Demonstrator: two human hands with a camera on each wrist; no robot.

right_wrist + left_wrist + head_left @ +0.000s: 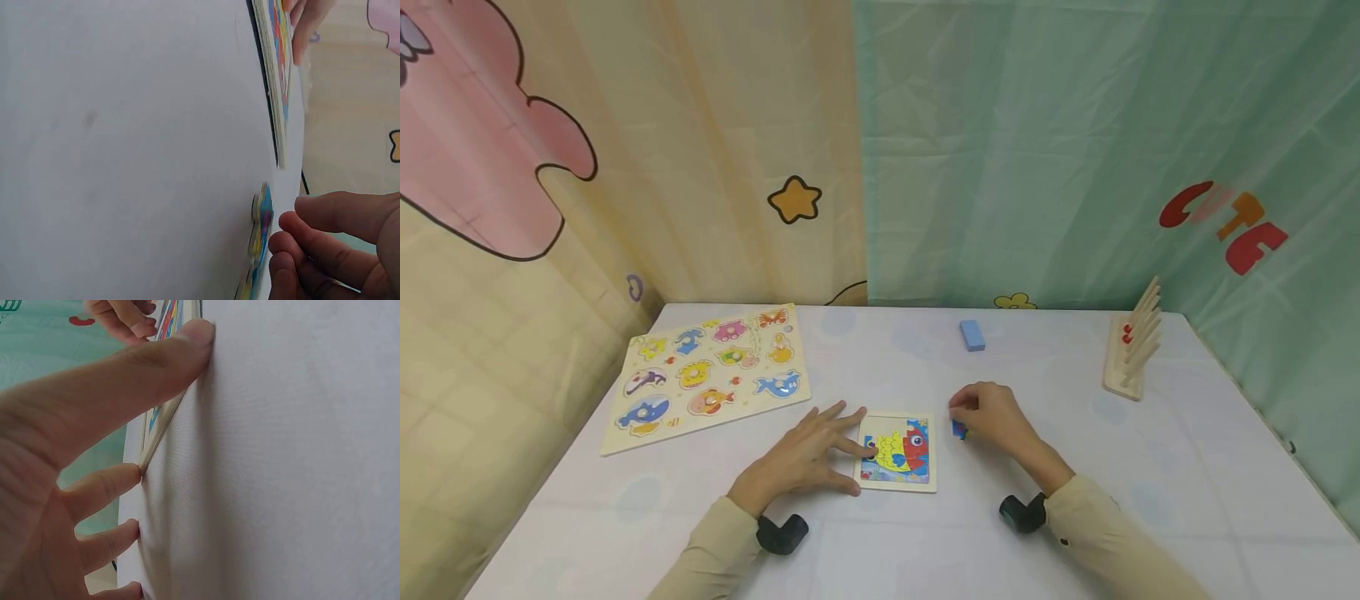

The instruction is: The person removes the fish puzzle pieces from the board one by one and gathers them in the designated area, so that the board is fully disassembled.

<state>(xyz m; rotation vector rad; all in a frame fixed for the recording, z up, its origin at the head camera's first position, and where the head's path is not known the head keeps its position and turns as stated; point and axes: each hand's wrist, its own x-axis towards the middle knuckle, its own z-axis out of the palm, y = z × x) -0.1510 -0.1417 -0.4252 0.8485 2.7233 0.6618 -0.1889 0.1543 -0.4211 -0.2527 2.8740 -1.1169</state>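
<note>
In the head view, my left hand [808,458] lies with its fingers splayed and straight, gripping nothing, along the left side of a framed fish puzzle [893,457] on the white surface [880,554]; my right hand [992,417], fingers bent, is at some loose pieces [958,430] just right of the puzzle, their number hard to make out. The puzzle's upper left shows bare pale backing, so I judge the step in hand to be picking up a piece for that gap. An animal board [737,407] lies to the left, a blue block [972,335] toward the back and a pegged stand [1115,362] at the right. In the left wrist view, my thumb reaches the puzzle's edge, which I read as steadying it. In the right wrist view, thumb and fingertips come close together right beside the loose pieces; whether they pinch one, I cannot tell. The next move, as I see it, calls for a sure pinch on one piece, a small lift, and a turn to match the picture before pressing it in.
</note>
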